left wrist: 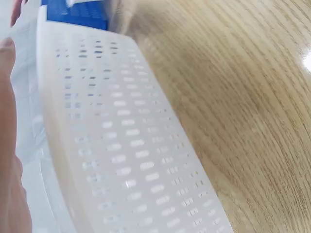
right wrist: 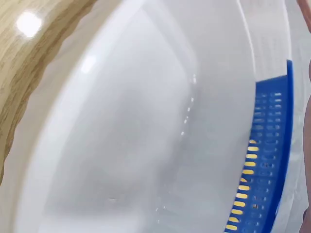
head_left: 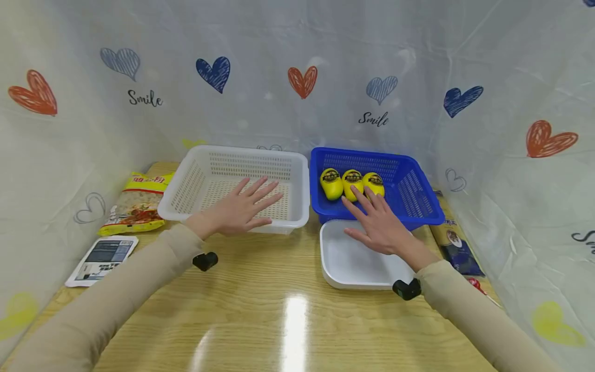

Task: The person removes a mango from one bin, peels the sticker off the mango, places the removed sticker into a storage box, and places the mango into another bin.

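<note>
The left hand (head_left: 239, 209) hovers flat with fingers spread over the near rim of an empty white perforated basket (head_left: 204, 170), holding nothing. To its right, the right hand (head_left: 378, 222) is also flat and empty above a white tray (head_left: 346, 266), its fingertips (head_left: 355, 192) reaching over the near wall of a blue basket (head_left: 413, 199) toward three yellow lemon-shaped bottles (head_left: 352, 183) just beyond them. This looks like the reach before a pick; the fingers would next need to curl around the middle bottle.

Three yellow bottles (head_left: 351, 183), two baskets (head_left: 297, 206), one white tray (head_left: 346, 263), perhaps three packets (head_left: 137, 204).
</note>
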`<control>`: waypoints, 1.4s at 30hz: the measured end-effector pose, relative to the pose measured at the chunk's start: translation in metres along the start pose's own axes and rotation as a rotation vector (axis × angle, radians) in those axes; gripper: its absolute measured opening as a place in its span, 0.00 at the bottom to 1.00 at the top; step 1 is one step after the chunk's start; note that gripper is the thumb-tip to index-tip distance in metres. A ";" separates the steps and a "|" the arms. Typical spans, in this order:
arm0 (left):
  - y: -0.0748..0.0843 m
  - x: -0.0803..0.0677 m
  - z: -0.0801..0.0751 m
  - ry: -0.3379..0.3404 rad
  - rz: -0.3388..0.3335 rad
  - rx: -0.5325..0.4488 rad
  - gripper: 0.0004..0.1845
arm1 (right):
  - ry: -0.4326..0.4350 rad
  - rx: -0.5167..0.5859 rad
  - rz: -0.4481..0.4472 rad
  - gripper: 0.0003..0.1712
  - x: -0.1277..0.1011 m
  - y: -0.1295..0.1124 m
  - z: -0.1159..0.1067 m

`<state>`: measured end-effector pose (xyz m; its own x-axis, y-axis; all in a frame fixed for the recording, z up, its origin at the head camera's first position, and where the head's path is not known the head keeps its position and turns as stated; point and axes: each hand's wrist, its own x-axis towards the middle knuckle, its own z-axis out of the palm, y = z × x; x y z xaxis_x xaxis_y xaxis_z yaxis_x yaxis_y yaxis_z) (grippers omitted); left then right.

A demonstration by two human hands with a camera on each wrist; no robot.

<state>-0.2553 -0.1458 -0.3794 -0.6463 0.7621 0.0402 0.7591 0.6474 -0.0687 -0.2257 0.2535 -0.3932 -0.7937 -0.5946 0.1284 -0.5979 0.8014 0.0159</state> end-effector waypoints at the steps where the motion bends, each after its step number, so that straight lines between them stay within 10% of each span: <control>1: -0.005 -0.003 -0.002 -0.002 -0.026 -0.049 0.36 | 0.006 0.013 0.009 0.42 -0.001 0.002 -0.001; 11: -0.099 -0.079 -0.009 0.177 -0.468 -0.515 0.28 | 0.130 0.410 0.218 0.37 -0.023 0.032 -0.017; 18: -0.130 -0.128 0.012 0.166 -0.730 -0.791 0.32 | 0.184 0.556 0.381 0.35 -0.019 0.053 -0.027; 30: -0.136 -0.136 0.022 0.127 -0.784 -1.024 0.38 | 0.237 0.946 0.661 0.40 0.019 0.073 -0.028; 42: -0.140 -0.139 0.034 0.122 -0.786 -1.323 0.40 | 0.169 1.064 0.751 0.37 0.039 0.113 -0.014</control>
<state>-0.2751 -0.3428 -0.4095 -0.9428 0.1885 -0.2748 -0.1905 0.3716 0.9086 -0.3232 0.3219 -0.3724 -0.9923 0.0487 -0.1136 0.1234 0.4426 -0.8882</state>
